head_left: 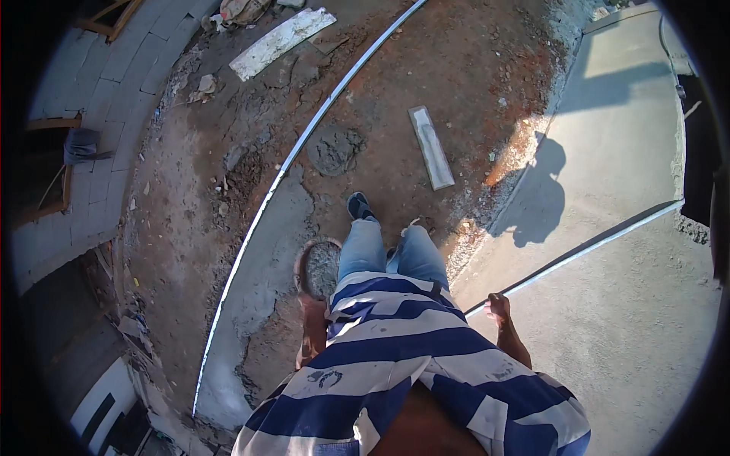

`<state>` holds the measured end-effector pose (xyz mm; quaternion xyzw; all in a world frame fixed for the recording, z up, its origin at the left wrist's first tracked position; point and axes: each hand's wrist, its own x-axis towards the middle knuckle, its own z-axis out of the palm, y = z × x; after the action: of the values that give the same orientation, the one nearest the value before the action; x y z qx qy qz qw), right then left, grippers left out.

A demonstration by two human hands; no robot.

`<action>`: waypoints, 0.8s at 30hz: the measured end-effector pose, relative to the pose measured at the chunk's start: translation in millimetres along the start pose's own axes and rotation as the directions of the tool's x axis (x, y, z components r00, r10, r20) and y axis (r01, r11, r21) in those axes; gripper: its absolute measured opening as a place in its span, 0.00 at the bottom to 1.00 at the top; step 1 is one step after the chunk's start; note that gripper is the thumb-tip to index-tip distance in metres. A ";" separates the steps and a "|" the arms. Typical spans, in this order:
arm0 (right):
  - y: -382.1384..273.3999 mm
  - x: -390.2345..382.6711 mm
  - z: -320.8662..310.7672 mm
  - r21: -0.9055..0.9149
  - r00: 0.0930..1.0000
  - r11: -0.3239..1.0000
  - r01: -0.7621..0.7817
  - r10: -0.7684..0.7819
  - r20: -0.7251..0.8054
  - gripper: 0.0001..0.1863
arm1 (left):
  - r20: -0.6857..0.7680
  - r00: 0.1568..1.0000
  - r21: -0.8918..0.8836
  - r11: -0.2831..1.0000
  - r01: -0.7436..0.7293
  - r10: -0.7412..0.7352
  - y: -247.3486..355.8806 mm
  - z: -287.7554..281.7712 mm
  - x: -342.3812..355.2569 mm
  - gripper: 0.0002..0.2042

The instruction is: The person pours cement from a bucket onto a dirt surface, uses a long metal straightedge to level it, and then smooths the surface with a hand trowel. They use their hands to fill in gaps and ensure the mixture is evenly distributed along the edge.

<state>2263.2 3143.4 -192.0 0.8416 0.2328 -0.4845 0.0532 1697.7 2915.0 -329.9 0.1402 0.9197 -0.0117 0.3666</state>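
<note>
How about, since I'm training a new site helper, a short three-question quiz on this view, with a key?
1. Which hand has its grip on the straight bar at the person's right?
A) left
B) right
C) neither

2. True or false: the short narrow board ahead of the person touches the long pale strip to its left.

3. Fill in: the person's shirt has stripes of navy blue and ____.

Key:
1. B: the right hand is closed at the bar's near end.
2. False: bare ground shows between them.
3. White.
</note>
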 end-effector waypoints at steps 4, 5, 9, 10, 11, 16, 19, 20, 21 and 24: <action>-178.8 15.2 -8.5 0.004 0.986 0.987 0.163 -0.163 0.034 0.13 | 0.370 0.911 -0.763 0.500 0.410 -0.183 102.6 1.7 74.9 0.26; -212.1 25.9 -12.6 0.006 0.976 0.977 0.214 -0.214 0.031 0.14 | 0.598 0.715 -0.795 -0.377 0.475 -0.361 168.6 -12.9 81.5 0.22; -352.9 82.2 27.3 0.033 0.880 0.905 0.425 -0.422 0.218 0.15 | 0.479 0.759 -0.876 -0.296 0.381 -0.441 312.2 -61.6 129.8 0.10; -389.2 95.6 52.8 0.006 0.851 0.884 0.468 -0.452 0.267 0.16 | 0.432 0.787 -0.898 -0.285 0.334 -0.441 334.0 -79.5 149.2 0.10; -406.6 127.8 64.6 0.033 0.744 0.788 0.615 -0.594 0.307 0.15 | 0.418 0.804 -0.905 -0.269 0.329 -0.424 357.7 -79.1 151.1 0.12; -574.8 206.6 155.4 0.158 0.800 0.886 0.436 -0.462 0.382 0.14 | 0.413 0.873 -0.901 -0.254 0.351 -0.260 498.9 -124.0 123.6 0.10; -668.1 219.0 194.5 0.116 0.766 0.934 0.337 -0.344 0.543 0.19 | 0.425 0.887 -0.898 -0.206 0.388 -0.183 577.9 -222.2 46.1 0.13; -700.4 219.5 206.8 0.060 0.758 0.964 0.260 -0.242 0.605 0.22 | 0.442 0.887 -0.891 -0.173 0.419 -0.130 592.1 -255.0 23.2 0.12; -720.6 229.9 207.2 0.015 0.761 0.984 0.179 -0.149 0.631 0.25 | 0.462 0.885 -0.884 -0.102 0.456 -0.049 602.6 -284.5 12.2 0.13; -749.6 278.4 213.2 0.095 0.382 0.956 0.278 -0.201 0.902 0.30 | 0.477 0.879 -0.878 0.038 0.477 -0.004 595.3 -344.5 20.3 0.16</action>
<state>1879.9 3835.1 -435.8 0.4035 0.3035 -0.8534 0.1297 1611.0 3534.6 -43.5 -0.3087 0.6101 0.5220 0.5099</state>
